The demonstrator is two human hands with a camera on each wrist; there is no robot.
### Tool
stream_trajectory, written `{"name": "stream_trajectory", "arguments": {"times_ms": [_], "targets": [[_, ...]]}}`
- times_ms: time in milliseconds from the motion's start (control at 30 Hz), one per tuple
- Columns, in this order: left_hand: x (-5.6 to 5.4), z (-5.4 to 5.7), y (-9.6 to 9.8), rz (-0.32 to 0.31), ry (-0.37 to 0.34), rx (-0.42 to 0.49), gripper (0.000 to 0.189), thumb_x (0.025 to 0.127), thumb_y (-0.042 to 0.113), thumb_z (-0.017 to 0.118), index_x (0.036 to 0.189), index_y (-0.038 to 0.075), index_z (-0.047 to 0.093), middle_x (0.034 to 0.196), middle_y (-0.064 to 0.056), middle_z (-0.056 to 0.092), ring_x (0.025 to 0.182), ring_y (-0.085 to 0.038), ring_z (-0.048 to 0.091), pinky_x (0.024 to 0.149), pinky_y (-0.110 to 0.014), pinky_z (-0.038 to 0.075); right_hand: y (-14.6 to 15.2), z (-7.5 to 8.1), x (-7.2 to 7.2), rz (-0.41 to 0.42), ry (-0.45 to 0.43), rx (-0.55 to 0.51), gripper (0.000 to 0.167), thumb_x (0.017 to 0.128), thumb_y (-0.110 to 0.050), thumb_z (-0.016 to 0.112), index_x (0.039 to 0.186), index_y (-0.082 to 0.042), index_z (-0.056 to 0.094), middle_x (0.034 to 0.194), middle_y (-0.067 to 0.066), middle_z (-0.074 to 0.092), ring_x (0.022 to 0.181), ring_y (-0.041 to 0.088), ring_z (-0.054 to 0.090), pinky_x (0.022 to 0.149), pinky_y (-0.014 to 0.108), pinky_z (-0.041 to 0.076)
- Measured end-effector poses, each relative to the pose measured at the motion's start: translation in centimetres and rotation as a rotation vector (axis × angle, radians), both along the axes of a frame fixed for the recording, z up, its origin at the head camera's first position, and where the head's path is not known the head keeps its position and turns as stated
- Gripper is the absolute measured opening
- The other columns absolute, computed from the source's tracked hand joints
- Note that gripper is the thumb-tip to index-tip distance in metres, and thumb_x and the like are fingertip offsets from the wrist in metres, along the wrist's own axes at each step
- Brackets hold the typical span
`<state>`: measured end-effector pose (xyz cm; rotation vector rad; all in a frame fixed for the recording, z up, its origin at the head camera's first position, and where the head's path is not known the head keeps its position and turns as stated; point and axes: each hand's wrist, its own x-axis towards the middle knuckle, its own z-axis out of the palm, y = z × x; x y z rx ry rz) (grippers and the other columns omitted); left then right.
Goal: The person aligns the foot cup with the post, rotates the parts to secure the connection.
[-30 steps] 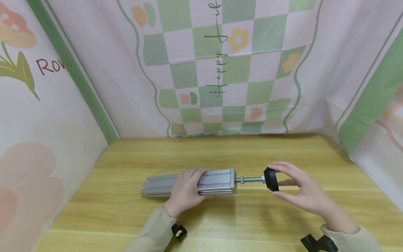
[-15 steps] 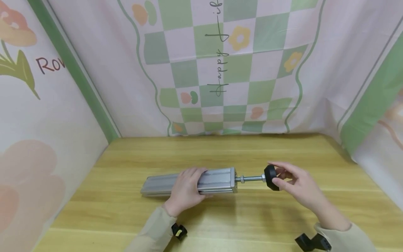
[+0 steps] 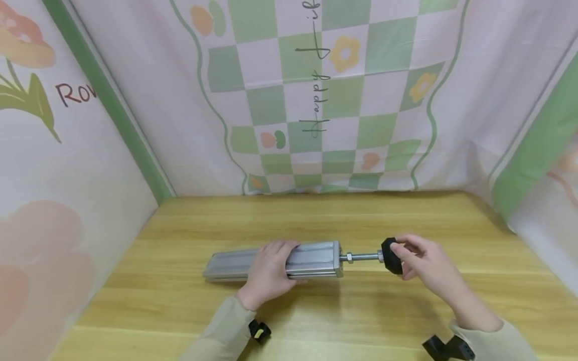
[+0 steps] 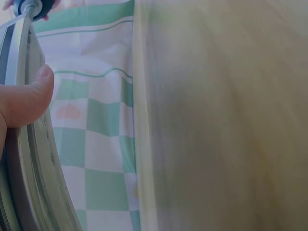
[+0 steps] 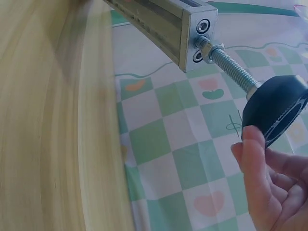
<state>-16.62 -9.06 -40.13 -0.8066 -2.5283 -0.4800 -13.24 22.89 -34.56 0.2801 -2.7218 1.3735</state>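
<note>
Gripping metal bar (image 3: 314, 255) round its middle with left hand (image 3: 268, 272) | pinching black foot (image 3: 391, 258) by its edge with right hand (image 3: 429, 265) | linked by threaded rod (image 3: 367, 257) carrying a nut (image 3: 349, 257), from bar's right-hand end to foot | held crosswise over wooden table (image 3: 289, 218) | backed by checkered curtain (image 3: 302, 100) beyond table's far edge

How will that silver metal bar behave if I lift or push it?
Probably stiff: the silver metal bar runs straight, with no visible sag beyond the left hand. It may slip a little, since its long faces look like smooth metal. Flat sides make rolling unlikely, though the black foot on the threaded rod could snag.
</note>
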Motion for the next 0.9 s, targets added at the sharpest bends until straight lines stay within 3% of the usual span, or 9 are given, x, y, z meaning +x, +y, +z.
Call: {"name": "stream_trajectory", "arguments": {"times_ms": [100,167,233,367,500,700,900], "targets": [[0.0,-0.1,0.1,-0.008,-0.009,0.004,0.079,0.058,0.041,0.089,0.123,0.012,0.057,0.112,-0.003,0.065,0.101,-0.020,0.061,0.091,-0.041,0.049,0.2,0.0,0.0,0.028,-0.010,0.006,0.044,0.099,-0.023,0.049,0.126,0.010,0.049,0.092,0.014,0.064,0.065,0.006,0.061,0.057,0.026,0.056],[0.0,-0.1,0.0,-0.010,-0.015,0.009,0.079,0.058,0.041,0.089,0.124,0.012,0.056,0.112,-0.003,0.065,0.102,-0.020,0.061,0.091,-0.041,0.049,0.4,0.0,0.0,0.057,0.044,0.018,0.042,0.097,-0.020,0.052,0.129,0.007,0.048,0.102,0.010,0.063,0.073,-0.002,0.060,0.059,0.025,0.055],[0.0,-0.1,0.0,-0.010,-0.016,0.010,0.079,0.058,0.041,0.089,0.124,0.012,0.056,0.112,-0.003,0.065,0.102,-0.020,0.061,0.092,-0.041,0.048,0.6,-0.1,0.0,0.116,0.145,0.015,0.043,0.093,-0.011,0.059,0.132,0.003,0.047,0.115,-0.001,0.059,0.086,-0.008,0.058,0.063,0.024,0.055],[0.0,0.0,-0.1,-0.011,-0.018,0.016,0.079,0.058,0.040,0.089,0.124,0.012,0.056,0.112,-0.002,0.065,0.102,-0.020,0.061,0.092,-0.040,0.049,1.0,-0.4,0.0,0.266,0.402,0.040,0.070,0.073,0.006,0.075,0.136,-0.001,0.045,0.135,-0.021,0.043,0.110,-0.012,0.047,0.071,0.020,0.055],[0.0,0.2,-0.1,-0.007,-0.018,0.027,0.079,0.057,0.040,0.090,0.123,0.013,0.056,0.111,-0.002,0.065,0.102,-0.019,0.061,0.092,-0.040,0.049,1.3,-0.5,-0.1,0.395,0.539,0.046,0.080,0.061,0.014,0.079,0.133,0.002,0.048,0.144,-0.013,0.039,0.122,-0.007,0.043,0.076,0.016,0.053],[0.1,0.2,0.0,-0.013,-0.010,0.025,0.077,0.058,0.039,0.090,0.123,0.013,0.057,0.110,-0.001,0.065,0.101,-0.019,0.061,0.090,-0.040,0.049,1.6,-0.5,0.0,0.417,0.561,0.014,0.077,0.057,0.018,0.079,0.128,0.005,0.053,0.139,-0.015,0.045,0.118,-0.007,0.048,0.072,0.017,0.055],[0.1,0.2,0.1,-0.011,-0.007,0.026,0.078,0.058,0.040,0.090,0.123,0.013,0.056,0.110,-0.001,0.065,0.101,-0.019,0.061,0.090,-0.040,0.049,1.5,-0.6,0.2,0.312,0.444,-0.041,0.072,0.066,0.013,0.077,0.132,-0.002,0.053,0.127,-0.024,0.050,0.094,-0.007,0.060,0.060,0.018,0.054]]}}
